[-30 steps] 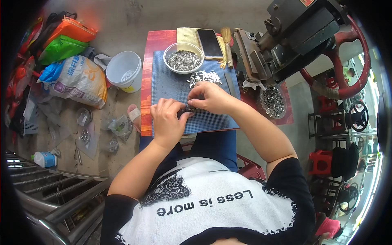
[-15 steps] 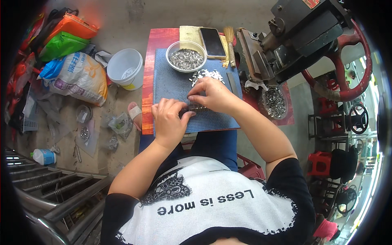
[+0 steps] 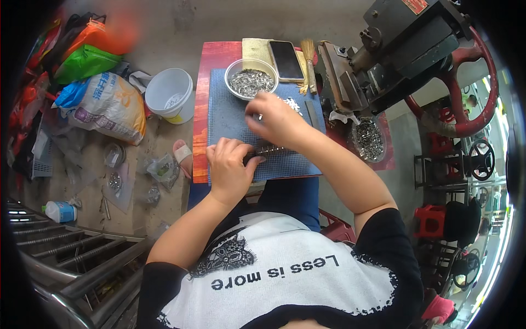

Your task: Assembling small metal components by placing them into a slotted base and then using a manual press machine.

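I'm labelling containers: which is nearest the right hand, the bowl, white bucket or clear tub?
The round bowl, just beyond the right hand; it alone sits on the blue mat. The white bucket stands left of the mat, the clear tub right.

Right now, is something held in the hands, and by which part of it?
The left hand holds the dark metal bar by its left end. Whether the right hand holds anything cannot be told; its fingertips are unclear.
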The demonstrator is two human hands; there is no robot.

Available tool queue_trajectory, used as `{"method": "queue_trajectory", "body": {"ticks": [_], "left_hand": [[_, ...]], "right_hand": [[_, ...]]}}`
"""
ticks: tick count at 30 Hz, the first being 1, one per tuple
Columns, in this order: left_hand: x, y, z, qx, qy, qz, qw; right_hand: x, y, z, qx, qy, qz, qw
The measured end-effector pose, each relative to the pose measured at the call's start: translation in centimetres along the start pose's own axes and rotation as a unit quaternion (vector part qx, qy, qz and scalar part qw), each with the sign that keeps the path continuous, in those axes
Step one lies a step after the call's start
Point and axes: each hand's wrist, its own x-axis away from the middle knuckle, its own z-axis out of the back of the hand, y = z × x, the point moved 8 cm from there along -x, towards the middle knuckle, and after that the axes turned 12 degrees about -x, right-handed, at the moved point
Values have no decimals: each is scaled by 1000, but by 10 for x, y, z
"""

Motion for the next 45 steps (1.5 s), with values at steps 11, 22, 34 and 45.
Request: {"method": "queue_trajectory", "body": {"ticks": [11,22,34,45], "left_hand": [[-16,-12,-16,8,-53,37,998],[-13,-26,-16,78,-31,70,994],[-15,-12,-15,22,-44,32,998],[-19,-12,-18,27,-102,47,993]], "right_hand": [[77,54,91,144,143,-246,948],[113,36,78,-72,146,-185,969],[93,12,34,-44,-7,-71,997],[89,11,37,-70,-16,-96,993]]}}
